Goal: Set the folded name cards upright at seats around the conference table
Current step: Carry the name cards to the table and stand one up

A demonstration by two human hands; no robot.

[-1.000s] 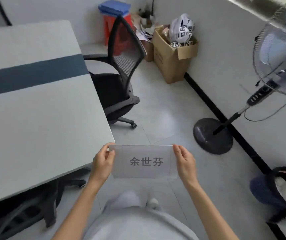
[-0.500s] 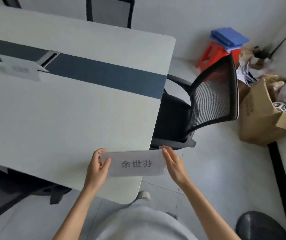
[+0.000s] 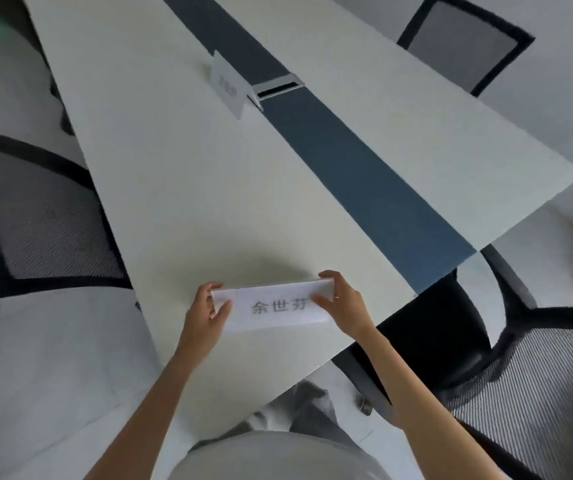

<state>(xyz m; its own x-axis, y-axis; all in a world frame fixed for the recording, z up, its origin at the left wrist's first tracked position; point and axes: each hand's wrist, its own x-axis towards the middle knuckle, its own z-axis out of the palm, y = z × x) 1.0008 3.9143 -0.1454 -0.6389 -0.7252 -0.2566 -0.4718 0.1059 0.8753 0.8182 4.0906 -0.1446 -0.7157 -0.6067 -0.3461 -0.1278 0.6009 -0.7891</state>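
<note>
- Low in the centre of the frame, the left hand [image 3: 208, 311] and right hand [image 3: 342, 303] pinch opposite ends of a white folded paper name card [image 3: 273, 306] with grey printed characters.
- The card sits over the white conference table [image 3: 174, 188] near its closest edge.
- A second white name card [image 3: 228, 85] stands upright in the upper centre, beside the table's dark blue strip [image 3: 354, 168].

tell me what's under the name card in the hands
The white table lies under the name card, held at its ends by the left hand and right hand. The spot beneath it is hidden.

the name card [image 3: 271, 308] reads "余世芬".
</note>
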